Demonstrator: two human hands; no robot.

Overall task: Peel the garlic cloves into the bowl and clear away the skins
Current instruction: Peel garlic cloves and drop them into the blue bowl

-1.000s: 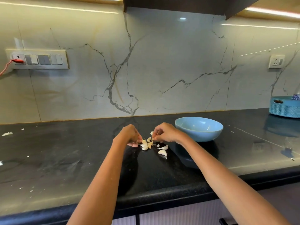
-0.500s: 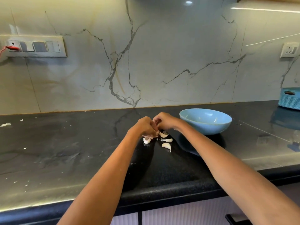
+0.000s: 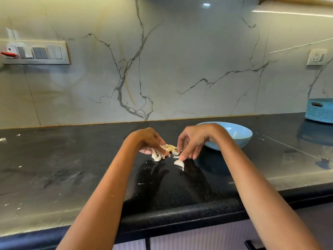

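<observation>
Several garlic cloves point(image 3: 157, 157) in their skins lie on the black counter point(image 3: 72, 159), with one clove point(image 3: 179, 163) a little nearer to me. My left hand point(image 3: 148, 141) hovers low over them, its fingers curled around a small cluster of cloves point(image 3: 169, 147). My right hand point(image 3: 195, 139) is just to the right. Its fingers are spread and point down, the tips touching the counter and the loose cloves. Behind my right wrist stands a light blue bowl point(image 3: 240, 134), partly hidden by it; the part of the inside that I see holds nothing.
Small white skin flakes point(image 3: 141, 183) dot the counter, more at the far left point(image 3: 2, 139). A blue woven basket point(image 3: 319, 111) stands at the back right against the marble wall. The counter's front edge point(image 3: 180, 213) runs below my forearms.
My hands, pressed together on the garlic half a second ago, have pulled apart. More cloves now lie loose between them. The view has tilted slightly.
</observation>
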